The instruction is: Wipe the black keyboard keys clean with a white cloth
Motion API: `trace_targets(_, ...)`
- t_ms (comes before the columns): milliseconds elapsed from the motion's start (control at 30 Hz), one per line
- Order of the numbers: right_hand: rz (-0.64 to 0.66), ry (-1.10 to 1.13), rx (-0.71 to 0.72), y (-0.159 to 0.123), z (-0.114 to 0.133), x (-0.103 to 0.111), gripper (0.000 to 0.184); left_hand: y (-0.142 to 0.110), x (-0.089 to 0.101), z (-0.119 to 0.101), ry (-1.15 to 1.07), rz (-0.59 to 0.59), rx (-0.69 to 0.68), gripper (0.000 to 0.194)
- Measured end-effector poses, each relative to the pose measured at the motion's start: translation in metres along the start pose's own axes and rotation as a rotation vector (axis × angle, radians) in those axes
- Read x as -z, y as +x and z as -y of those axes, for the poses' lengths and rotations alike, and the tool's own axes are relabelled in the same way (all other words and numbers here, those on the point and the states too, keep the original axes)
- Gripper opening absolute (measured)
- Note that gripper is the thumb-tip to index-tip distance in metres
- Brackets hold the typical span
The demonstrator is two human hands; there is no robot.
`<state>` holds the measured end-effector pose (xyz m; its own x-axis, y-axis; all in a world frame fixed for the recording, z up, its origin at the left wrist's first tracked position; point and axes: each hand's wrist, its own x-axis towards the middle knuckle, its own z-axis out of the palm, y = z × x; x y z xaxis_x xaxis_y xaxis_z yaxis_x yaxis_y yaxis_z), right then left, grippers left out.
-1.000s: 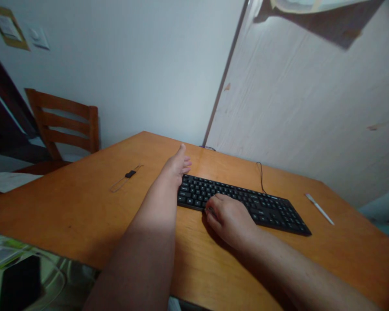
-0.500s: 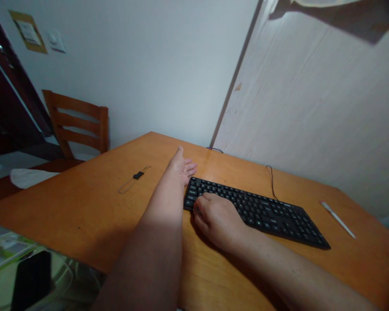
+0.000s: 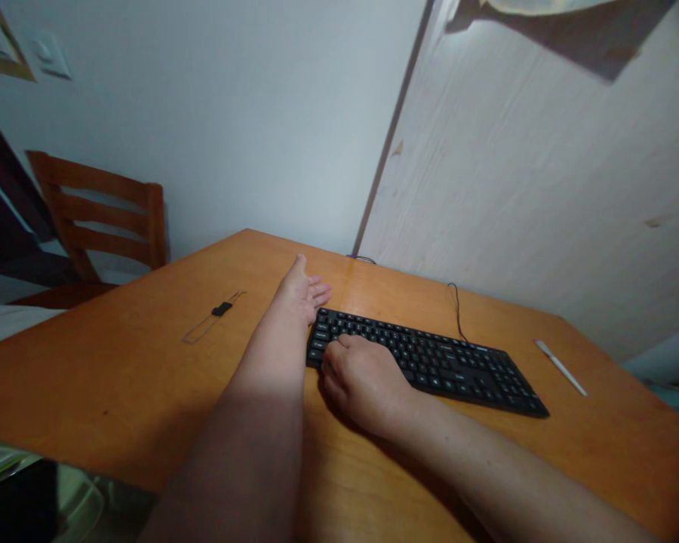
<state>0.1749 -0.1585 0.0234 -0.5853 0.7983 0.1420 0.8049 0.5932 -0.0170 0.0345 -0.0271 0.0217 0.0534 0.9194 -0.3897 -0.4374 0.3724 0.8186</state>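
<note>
A black keyboard point(image 3: 447, 369) lies across the wooden table, tilted down toward the right. My left hand point(image 3: 305, 292) reaches forward to its far left corner, palm turned to the right and fingers spread, with nothing in it. Curled over the keyboard's near left part is my right hand point(image 3: 365, 381), thumb and fingers drawn together. Whatever is between those fingertips, if anything, is hidden from me. The keys right under this hand are covered too.
Left of my arm lies a wire loop with a black block point(image 3: 222, 309). A white brush-like stick point(image 3: 561, 368) rests at the right. The keyboard's cable point(image 3: 458, 313) runs toward the wall. A wooden chair point(image 3: 105, 211) stands beyond the table's left edge.
The camera has turned slightly right, so everything sits further left in view. Both hands keep nearly the same place and pose against the keyboard.
</note>
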Motion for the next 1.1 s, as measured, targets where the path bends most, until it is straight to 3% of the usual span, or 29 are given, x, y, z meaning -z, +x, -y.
trace_targets(600,0.002,0.024,-0.286,-0.091,-0.071,0.009,0.016,0.003,-0.012,0.010,0.042,-0.121,-0.149,0.079)
trace_targets(1100,-0.067,0.005,-0.546,-0.162,-0.135,0.010,0.017,0.007,-0.016,0.018,0.147,-0.196,-0.274,0.048)
